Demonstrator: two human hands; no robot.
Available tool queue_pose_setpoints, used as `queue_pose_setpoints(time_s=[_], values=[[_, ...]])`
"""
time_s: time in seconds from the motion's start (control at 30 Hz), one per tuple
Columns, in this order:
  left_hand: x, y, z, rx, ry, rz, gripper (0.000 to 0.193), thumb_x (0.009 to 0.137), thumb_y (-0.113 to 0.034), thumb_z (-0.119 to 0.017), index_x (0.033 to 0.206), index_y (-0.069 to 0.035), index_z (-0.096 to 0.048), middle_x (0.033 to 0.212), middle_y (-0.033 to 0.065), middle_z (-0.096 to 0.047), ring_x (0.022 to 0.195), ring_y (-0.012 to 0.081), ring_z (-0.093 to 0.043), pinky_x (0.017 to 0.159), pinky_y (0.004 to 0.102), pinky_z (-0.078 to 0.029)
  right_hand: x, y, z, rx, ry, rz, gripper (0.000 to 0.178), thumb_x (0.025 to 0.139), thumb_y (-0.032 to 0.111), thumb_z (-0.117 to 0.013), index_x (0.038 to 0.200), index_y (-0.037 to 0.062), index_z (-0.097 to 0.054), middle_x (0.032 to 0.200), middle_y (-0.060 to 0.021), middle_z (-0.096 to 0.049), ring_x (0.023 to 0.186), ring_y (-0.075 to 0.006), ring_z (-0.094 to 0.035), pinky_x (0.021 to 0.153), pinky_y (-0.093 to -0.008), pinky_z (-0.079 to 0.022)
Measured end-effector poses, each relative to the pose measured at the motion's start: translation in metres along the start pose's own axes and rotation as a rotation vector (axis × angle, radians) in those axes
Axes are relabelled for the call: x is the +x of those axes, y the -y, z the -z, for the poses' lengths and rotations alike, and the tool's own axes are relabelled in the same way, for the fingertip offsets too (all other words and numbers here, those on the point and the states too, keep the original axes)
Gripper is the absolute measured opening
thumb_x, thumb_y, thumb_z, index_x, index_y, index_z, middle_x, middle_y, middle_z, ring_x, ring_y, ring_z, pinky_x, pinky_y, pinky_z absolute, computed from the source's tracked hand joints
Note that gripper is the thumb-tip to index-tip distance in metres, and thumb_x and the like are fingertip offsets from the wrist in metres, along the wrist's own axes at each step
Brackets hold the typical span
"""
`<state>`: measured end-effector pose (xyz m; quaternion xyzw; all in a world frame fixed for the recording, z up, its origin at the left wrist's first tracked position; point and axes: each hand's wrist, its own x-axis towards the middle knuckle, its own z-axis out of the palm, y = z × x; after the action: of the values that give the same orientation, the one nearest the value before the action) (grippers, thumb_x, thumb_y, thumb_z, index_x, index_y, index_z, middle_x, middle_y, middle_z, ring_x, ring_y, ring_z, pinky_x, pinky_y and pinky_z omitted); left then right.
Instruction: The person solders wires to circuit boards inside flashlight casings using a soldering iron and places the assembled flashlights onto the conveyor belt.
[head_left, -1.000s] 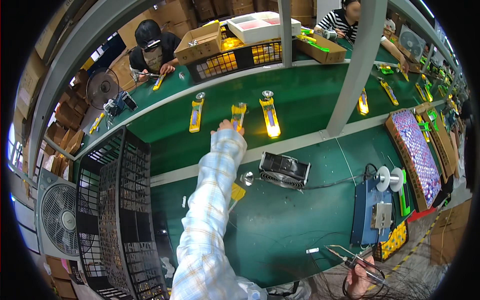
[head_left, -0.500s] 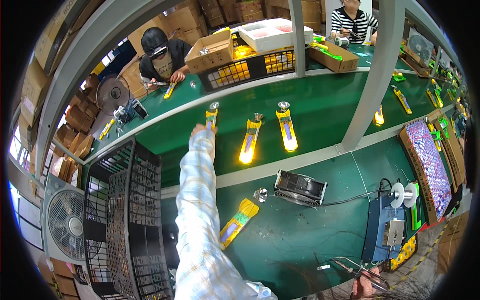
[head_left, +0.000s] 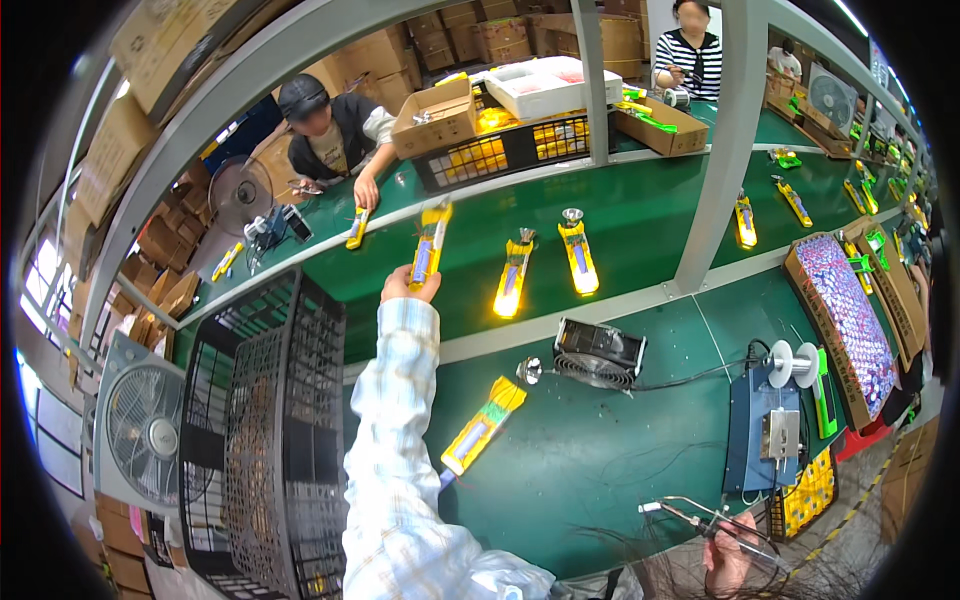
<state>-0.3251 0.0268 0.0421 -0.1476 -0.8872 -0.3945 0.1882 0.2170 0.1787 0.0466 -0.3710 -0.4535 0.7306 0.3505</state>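
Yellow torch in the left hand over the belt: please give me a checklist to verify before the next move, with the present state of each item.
1. Left hand fingers closed on the torch: ok.
2. Torch lifted off the belt: cannot tell.
3. Space from the lit torch beside it: ok.
4. Right hand holds the soldering iron: ok.
5. Iron tip away from the bench torch: ok.
6. Co-worker's hand away from the held torch: ok.

On the far belt (head_left: 640, 215), the left hand (head_left: 408, 287) grips one flashlight body (head_left: 428, 255); two more (head_left: 512, 285) lie to its right. Nearer, a small fan (head_left: 598, 352) sits right of another body (head_left: 482, 425); the right hand (head_left: 728, 560) holds a soldering iron (head_left: 700, 520) at the near edge
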Motion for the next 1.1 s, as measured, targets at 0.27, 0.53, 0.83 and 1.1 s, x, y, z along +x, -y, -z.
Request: queue_pose_setpoints(time_s=[0.27,0.53,0.83,1.1], values=[[-0.222,-0.111,0.136,-0.419,0.435,-0.334,0.048,0.057,-0.022,-0.073,0.097,0.0,-0.057,0.079,0.0082,-0.057,0.067,0.016,-0.052,0.061,0.0254,-0.042,-0.035,0.0,0.035,0.038,0.037,0.122,0.028,0.068,0.006,-0.064,0.088,0.0025,-0.045,0.078,-0.0027,-0.044,0.042,-0.0115,-0.042,0.029,-0.0216,-0.034],[-0.326,-0.081,0.129,-0.06,0.798,-0.287,0.049,0.061,-0.031,-0.07,0.099,-0.005,-0.055,0.076,0.0088,-0.053,0.069,0.027,-0.052,0.063,0.035,-0.041,-0.052,0.014,0.024,0.002,0.04,-0.044,0.034,0.064,0.015,-0.069,0.08,0.0036,-0.042,0.068,-0.0043,-0.044,0.042,-0.0107,-0.046,0.027,-0.0199,-0.035],[-0.293,-0.063,0.118,0.071,0.773,-0.518,0.061,0.059,-0.033,-0.07,0.112,-0.009,-0.053,0.105,0.0095,-0.054,0.093,0.0266,-0.049,0.083,0.0368,-0.033,-0.043,0.003,0.003,-0.077,0.114,-0.105,0.028,0.069,0.013,-0.062,0.078,0.003,-0.037,0.062,-0.0065,-0.043,0.042,-0.0102,-0.042,0.037,-0.019,-0.03],[-0.295,-0.063,0.075,-0.338,0.752,-0.467,0.021,0.061,-0.017,-0.07,0.082,-0.011,-0.067,0.082,-0.0011,-0.062,0.079,0.0172,-0.054,0.073,0.0324,-0.035,-0.022,-0.013,-0.019,-0.124,0.15,-0.166,0.032,0.067,0.014,-0.066,0.077,0.0018,-0.039,0.063,-0.0082,-0.048,0.043,-0.0118,-0.046,0.039,-0.0205,-0.036]])
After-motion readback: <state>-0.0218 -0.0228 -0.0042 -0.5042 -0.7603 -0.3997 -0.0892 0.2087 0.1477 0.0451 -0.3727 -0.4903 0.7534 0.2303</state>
